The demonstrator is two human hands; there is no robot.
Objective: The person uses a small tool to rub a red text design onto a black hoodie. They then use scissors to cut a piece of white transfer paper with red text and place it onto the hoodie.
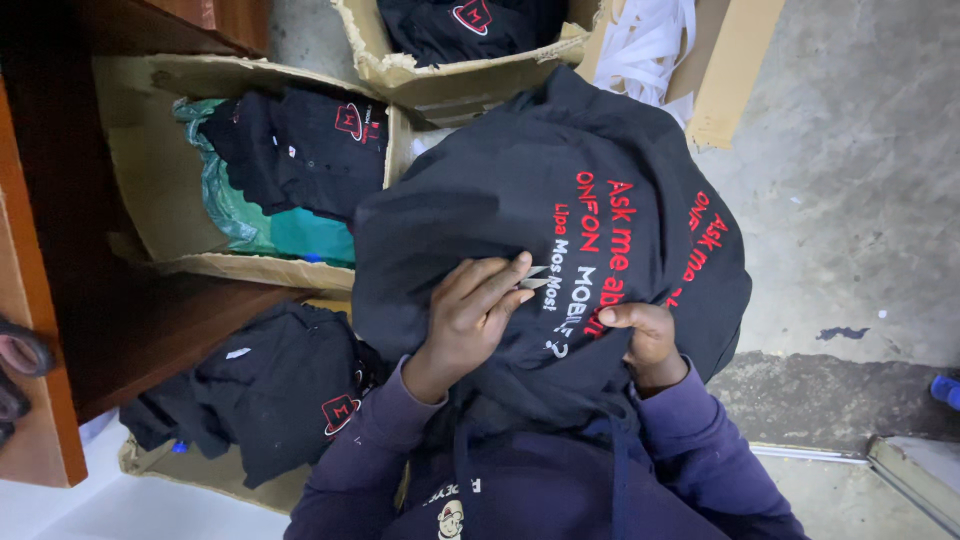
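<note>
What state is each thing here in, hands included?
Black garment: draped over the lap, lettering up.
Left hand: pressing small snips to the lettering.
Right hand: pinching the cloth.
Cardboard box: open, holding folded shirts.
Shirt pile: folded on cardboard.

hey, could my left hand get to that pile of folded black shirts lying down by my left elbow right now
Probably yes. The pile of folded black shirts lies uncovered right beside your left sleeve, with nothing between them. But your left hand is pressed on the black garment, seemingly with small snips, so you'd have to let go of it first.
</note>
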